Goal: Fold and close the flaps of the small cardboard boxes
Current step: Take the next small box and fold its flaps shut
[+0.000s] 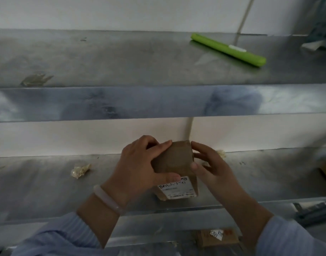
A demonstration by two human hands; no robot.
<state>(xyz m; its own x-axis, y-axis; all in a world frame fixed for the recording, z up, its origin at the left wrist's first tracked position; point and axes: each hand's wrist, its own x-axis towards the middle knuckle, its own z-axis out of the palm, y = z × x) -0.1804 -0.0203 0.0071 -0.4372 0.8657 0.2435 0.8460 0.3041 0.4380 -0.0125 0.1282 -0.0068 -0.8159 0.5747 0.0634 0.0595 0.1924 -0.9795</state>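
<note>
Head view: box [174, 163] sits on the steel surface [47, 182], centre of frame and near its near edge. It stands upright between both hands. Top panel faces up toward the camera and is turned a bit, so one corner points far-right. Top looks flat and shut, no flap sticking up. Shape is close to cubic, so I can't call a long axis.

Plain brown cardboard, blurred. White label [177, 190] on the near face carries black handwriting over small print, not legible.

Left hand [140, 167] is clamped on the box: fingers lie over the far-left edge of the top, thumb pressed on the near edge just above the label. Right hand [212, 167] grips the right side, thumb on the top's right edge and fingers round the far-right corner.

White bracelet [107, 198] on the left wrist, blue sleeves on both arms.

Wrap scrap [80, 170] lies on the surface left of the box, well apart. Green broom head [228, 49] lies on the shelf [121, 61] above, far right. Second box [217, 237] with a label sits lower down, near right.
</note>
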